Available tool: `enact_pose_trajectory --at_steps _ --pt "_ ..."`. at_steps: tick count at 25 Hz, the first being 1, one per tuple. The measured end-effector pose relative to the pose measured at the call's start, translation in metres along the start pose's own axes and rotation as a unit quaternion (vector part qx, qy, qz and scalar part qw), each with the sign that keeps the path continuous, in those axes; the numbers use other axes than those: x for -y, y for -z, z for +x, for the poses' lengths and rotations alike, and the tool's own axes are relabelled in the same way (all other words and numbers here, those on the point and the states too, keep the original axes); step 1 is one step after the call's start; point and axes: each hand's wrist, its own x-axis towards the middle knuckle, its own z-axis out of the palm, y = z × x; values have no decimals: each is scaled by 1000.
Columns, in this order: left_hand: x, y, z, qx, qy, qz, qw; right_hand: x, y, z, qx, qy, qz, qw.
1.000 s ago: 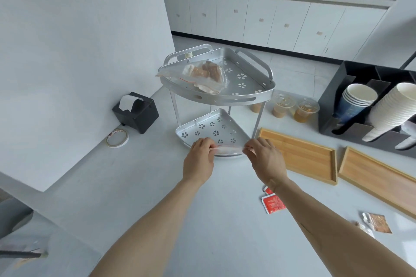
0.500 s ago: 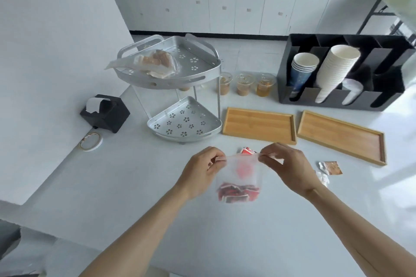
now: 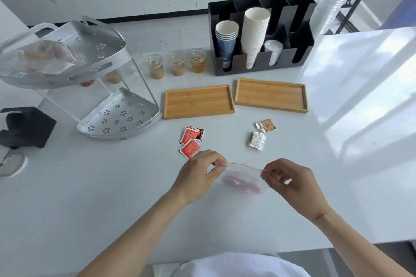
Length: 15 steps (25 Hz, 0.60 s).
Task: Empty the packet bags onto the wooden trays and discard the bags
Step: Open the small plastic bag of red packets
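My left hand [image 3: 199,174] and my right hand [image 3: 290,181] pinch the two ends of the mouth of a clear zip bag [image 3: 243,181] with red packets inside, held over the near table. Two bare wooden trays stand side by side beyond it, the left tray [image 3: 198,101] and the right tray [image 3: 271,94]. Loose red packets [image 3: 191,139] lie just past my left hand. Two silver-brown packets [image 3: 261,134] lie to the right of them. A second clear bag [image 3: 48,57] with brownish contents rests on the upper shelf of the metal rack.
The two-tier metal corner rack [image 3: 117,114] stands at the left. Three lidded cups of brown liquid [image 3: 176,65] and a black cup organiser [image 3: 261,33] with paper cups sit behind the trays. A black holder [image 3: 24,127] and a tape roll [image 3: 11,164] lie far left.
Both hands have brought the bag from the rack's lower shelf back toward me and lowered it. The view has swung right and down, so the trays are now centred.
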Motion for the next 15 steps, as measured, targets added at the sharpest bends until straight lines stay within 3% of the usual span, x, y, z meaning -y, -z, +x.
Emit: enact_pose_trajectory --at_steps 5,10,12,15 --pt "-9 -23 13 -33 46 17 998 -4 -5 -11 -31 30 -45 998" --pt "-25 -27 2 -182 98 39 978 -1 -26 -11 -94 76 -83 989" --pt "-28 -26 -3 -136 135 16 981 -2 -33 -8 -113 111 -89 983" --pt "-38 -23 -7 23 241 -135 961 -3 -41 -4 -120 191 -129 966"
